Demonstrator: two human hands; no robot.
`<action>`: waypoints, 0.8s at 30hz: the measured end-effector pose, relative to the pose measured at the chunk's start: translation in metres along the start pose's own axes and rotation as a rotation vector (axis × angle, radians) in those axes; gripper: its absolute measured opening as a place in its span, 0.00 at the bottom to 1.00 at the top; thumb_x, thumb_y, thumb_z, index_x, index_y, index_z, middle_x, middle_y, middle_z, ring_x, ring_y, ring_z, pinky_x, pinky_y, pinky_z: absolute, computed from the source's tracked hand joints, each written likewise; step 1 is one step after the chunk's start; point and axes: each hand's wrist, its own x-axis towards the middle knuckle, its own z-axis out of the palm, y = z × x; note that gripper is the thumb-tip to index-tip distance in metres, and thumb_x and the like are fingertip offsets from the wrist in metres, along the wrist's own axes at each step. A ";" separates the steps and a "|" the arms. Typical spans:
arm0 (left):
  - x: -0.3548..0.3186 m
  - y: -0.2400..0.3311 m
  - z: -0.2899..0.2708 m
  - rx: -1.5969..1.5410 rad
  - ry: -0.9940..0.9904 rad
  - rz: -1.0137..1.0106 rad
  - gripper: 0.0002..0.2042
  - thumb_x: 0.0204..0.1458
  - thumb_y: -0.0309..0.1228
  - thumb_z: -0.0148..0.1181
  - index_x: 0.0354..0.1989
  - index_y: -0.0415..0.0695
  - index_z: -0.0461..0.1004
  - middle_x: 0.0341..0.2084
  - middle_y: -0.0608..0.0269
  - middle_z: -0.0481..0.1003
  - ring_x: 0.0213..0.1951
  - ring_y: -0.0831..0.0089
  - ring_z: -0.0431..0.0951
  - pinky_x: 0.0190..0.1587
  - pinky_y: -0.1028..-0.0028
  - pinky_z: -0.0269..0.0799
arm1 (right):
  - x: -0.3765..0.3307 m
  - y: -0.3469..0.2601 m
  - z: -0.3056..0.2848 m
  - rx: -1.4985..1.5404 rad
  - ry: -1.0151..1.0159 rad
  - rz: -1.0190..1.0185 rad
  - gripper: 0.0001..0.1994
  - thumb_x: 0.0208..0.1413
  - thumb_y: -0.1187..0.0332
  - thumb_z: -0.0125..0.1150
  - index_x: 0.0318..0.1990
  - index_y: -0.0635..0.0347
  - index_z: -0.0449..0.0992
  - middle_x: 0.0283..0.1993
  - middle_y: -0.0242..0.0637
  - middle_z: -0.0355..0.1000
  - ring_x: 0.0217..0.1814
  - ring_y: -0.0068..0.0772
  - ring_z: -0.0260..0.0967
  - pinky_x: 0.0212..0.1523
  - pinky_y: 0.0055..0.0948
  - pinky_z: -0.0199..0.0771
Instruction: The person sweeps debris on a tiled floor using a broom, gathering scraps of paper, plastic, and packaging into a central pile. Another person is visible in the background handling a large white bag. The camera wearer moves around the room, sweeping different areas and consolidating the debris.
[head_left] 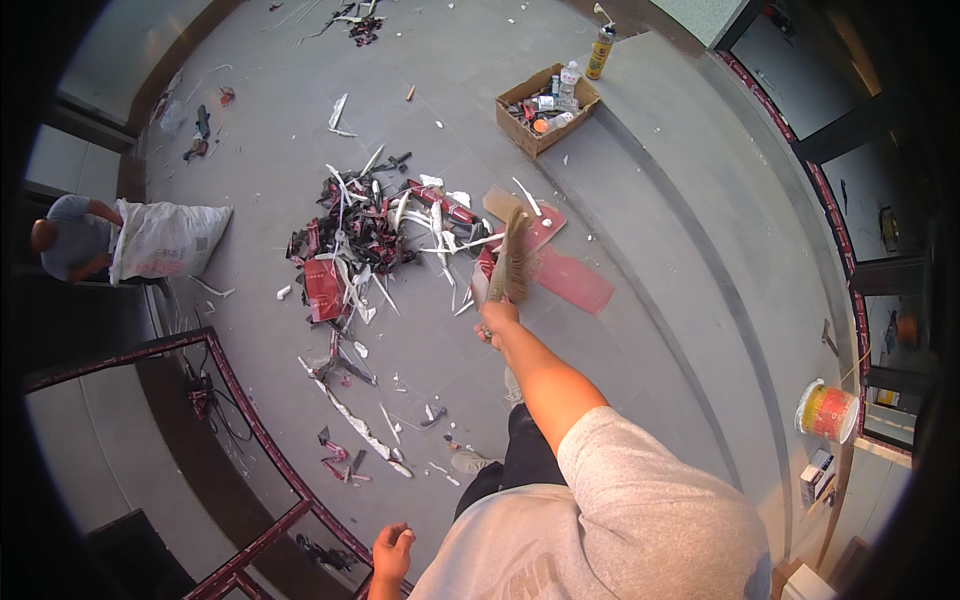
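My right hand (498,326) is closed round the handle of a short straw broom (515,258), stretched out ahead of me. The broom's bristles are over the right edge of a heap of scraps (365,225), made up of dark red and black strips and white foam pieces. Dusty red sheets (572,282) lie on the floor just right of the bristles. My left hand (393,550) hangs low near my body, its fingers loosely bent and the thumb apart, with nothing visible in it.
A cardboard box (535,138) of bottles stands far right, beside a yellow spray can (601,52). Curved steps (650,170) run along the right. A bucket (828,411) stands there too. At left, another person (75,240) holds a white sack (170,240). A red-edged frame (250,420) is lower left.
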 end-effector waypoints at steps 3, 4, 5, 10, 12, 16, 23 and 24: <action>0.005 -0.036 -0.016 0.054 0.037 -0.097 0.14 0.56 0.30 0.59 0.44 0.30 0.75 0.29 0.58 0.79 0.32 0.73 0.79 0.35 0.75 0.74 | -0.005 -0.034 0.009 -0.120 -0.247 -0.026 0.22 0.56 0.70 0.56 0.59 0.55 0.66 0.29 0.38 0.70 0.21 0.28 0.67 0.16 0.28 0.65; 0.008 -0.054 -0.021 0.022 0.025 -0.139 0.13 0.55 0.30 0.59 0.43 0.30 0.75 0.29 0.58 0.79 0.31 0.73 0.78 0.33 0.75 0.73 | -0.012 -0.036 0.006 -0.151 -0.218 -0.063 0.25 0.55 0.70 0.57 0.63 0.54 0.64 0.28 0.37 0.70 0.21 0.27 0.67 0.16 0.28 0.64; 0.010 -0.075 -0.028 -0.013 0.015 -0.181 0.13 0.55 0.29 0.59 0.43 0.31 0.75 0.28 0.59 0.78 0.30 0.73 0.78 0.32 0.75 0.72 | -0.026 -0.040 0.004 -0.184 -0.191 -0.100 0.29 0.55 0.70 0.57 0.66 0.53 0.62 0.28 0.37 0.70 0.21 0.27 0.67 0.16 0.28 0.64; 0.033 -0.115 -0.038 -0.135 0.020 -0.314 0.12 0.55 0.30 0.60 0.41 0.33 0.76 0.27 0.61 0.76 0.27 0.73 0.77 0.28 0.75 0.71 | -0.065 -0.002 -0.064 -0.483 0.036 -0.328 0.38 0.50 0.71 0.57 0.73 0.51 0.57 0.29 0.38 0.74 0.16 0.27 0.67 0.14 0.31 0.63; 0.055 -0.120 -0.041 -0.132 -0.020 -0.339 0.12 0.55 0.30 0.60 0.42 0.34 0.76 0.27 0.61 0.76 0.27 0.73 0.77 0.29 0.75 0.71 | -0.077 0.033 -0.112 -0.506 0.224 -0.313 0.34 0.52 0.71 0.54 0.70 0.53 0.61 0.26 0.38 0.73 0.15 0.29 0.67 0.13 0.33 0.63; 0.105 -0.092 -0.044 -0.067 -0.087 -0.273 0.12 0.56 0.31 0.60 0.43 0.34 0.76 0.29 0.61 0.77 0.29 0.73 0.78 0.31 0.74 0.72 | -0.068 0.091 -0.187 -0.400 0.407 -0.089 0.19 0.55 0.74 0.47 0.54 0.56 0.71 0.24 0.40 0.70 0.16 0.33 0.68 0.12 0.33 0.61; 0.171 -0.047 -0.080 -0.155 -0.120 -0.190 0.14 0.57 0.32 0.60 0.46 0.34 0.75 0.33 0.60 0.78 0.32 0.73 0.79 0.33 0.75 0.72 | 0.052 0.109 -0.128 -0.051 0.450 0.166 0.14 0.57 0.72 0.49 0.52 0.53 0.66 0.34 0.39 0.67 0.26 0.32 0.69 0.18 0.30 0.69; 0.172 -0.042 -0.086 -0.170 -0.114 -0.177 0.14 0.57 0.31 0.60 0.46 0.34 0.75 0.33 0.60 0.78 0.33 0.73 0.79 0.33 0.75 0.72 | 0.064 0.096 -0.087 -0.068 0.343 0.172 0.10 0.58 0.71 0.48 0.48 0.54 0.65 0.33 0.38 0.65 0.25 0.31 0.68 0.19 0.30 0.69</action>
